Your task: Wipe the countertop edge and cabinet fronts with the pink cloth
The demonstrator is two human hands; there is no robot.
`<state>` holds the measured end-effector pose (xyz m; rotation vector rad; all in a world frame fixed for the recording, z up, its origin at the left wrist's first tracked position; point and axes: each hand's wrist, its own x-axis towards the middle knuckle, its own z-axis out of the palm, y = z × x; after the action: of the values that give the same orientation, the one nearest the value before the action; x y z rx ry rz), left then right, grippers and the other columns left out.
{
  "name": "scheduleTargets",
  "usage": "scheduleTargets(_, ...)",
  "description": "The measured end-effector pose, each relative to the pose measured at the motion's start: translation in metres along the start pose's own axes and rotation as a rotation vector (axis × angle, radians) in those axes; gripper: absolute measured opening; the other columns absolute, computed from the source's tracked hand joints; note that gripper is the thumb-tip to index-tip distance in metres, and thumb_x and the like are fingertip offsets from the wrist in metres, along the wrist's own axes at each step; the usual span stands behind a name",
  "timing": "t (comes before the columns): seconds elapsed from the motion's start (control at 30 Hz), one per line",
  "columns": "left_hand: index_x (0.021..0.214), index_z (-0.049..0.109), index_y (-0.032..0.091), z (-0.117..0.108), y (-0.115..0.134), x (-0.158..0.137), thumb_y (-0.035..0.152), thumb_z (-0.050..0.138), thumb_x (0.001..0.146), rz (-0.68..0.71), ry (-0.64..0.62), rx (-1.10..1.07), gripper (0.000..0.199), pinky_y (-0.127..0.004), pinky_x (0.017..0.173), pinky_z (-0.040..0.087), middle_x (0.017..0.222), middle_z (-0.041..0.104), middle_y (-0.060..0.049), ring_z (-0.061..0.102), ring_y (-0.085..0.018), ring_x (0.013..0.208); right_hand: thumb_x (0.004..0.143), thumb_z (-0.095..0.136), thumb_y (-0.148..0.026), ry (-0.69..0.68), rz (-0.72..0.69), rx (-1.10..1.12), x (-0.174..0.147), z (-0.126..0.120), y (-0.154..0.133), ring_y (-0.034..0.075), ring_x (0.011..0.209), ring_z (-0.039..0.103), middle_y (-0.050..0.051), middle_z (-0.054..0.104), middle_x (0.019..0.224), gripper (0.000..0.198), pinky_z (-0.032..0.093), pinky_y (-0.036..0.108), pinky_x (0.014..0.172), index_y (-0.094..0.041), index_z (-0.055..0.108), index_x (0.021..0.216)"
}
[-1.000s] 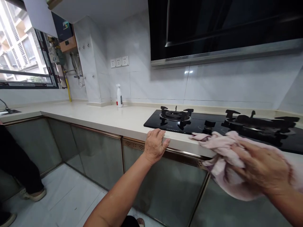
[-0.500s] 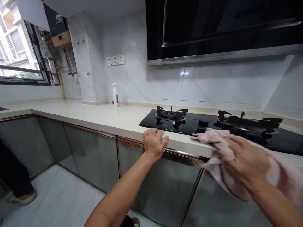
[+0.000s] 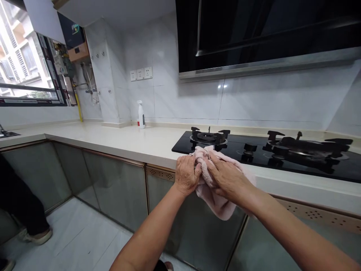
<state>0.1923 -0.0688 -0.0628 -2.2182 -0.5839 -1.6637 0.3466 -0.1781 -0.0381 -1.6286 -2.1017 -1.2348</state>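
Observation:
My right hand [image 3: 227,177] presses a pale pink towel [image 3: 216,205] against the front edge of the countertop [image 3: 160,152], just before the left part of the gas stove [image 3: 237,145]. Part of the towel hangs down over the cabinet front. Beside it on the left, my left hand [image 3: 186,174] rests over the counter edge with its fingers laid out on top and its thumb close against the towel. Nothing shows in its grasp. The towel hides the right fingertips in part.
A white spray bottle [image 3: 141,116] stands against the tiled wall at the back. Above the stove juts a black range hood [image 3: 267,37]. Two burners with black pan supports rise from the glass. At far left, a person's leg [image 3: 22,195] is by the cabinets.
My right hand has swept the towel leftward along the counter's front edge, up to my left hand. The left hand stays at its spot on the edge. The view has shifted slightly.

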Motion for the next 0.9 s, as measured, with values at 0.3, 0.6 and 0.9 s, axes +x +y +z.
scheduleTargets(0.3, 0.111, 0.061, 0.018, 0.000, 0.004, 0.002, 0.028, 0.039, 0.103, -0.042, 0.001, 0.019, 0.025, -0.041, 0.095, 0.046, 0.104, 0.069, -0.010, 0.063, -0.024, 0.100, 0.089, 0.058, -0.028, 0.149, 0.091, -0.133, 0.010, 0.008, -0.008, 0.032, 0.109, 0.057, 0.023, 0.056, 0.141, 0.063, 0.044, 0.045, 0.088, -0.013, 0.043, 0.148)
scheduleTargets(0.6, 0.116, 0.060, 0.018, -0.020, 0.000, 0.007, 0.037, 0.037, 0.107, 0.015, -0.138, -0.023, 0.031, -0.039, 0.096, 0.046, 0.106, 0.071, -0.009, 0.063, -0.023, 0.102, 0.093, 0.057, -0.024, 0.323, 0.001, -0.085, -0.017, 0.005, 0.015, 0.027, 0.112, 0.056, 0.017, 0.062, 0.133, 0.040, 0.040, 0.041, 0.091, -0.019, 0.059, 0.133)
scheduleTargets(0.9, 0.125, 0.060, 0.020, -0.013, 0.001, 0.007, 0.036, 0.038, 0.106, -0.006, -0.084, -0.028, 0.033, -0.039, 0.097, 0.046, 0.104, 0.070, -0.007, 0.062, -0.022, 0.100, 0.089, 0.060, -0.050, 0.437, 0.252, -0.030, -0.140, -0.001, 0.117, 0.032, 0.108, 0.061, 0.017, 0.068, 0.122, 0.041, 0.044, 0.044, 0.087, -0.022, 0.068, 0.117)
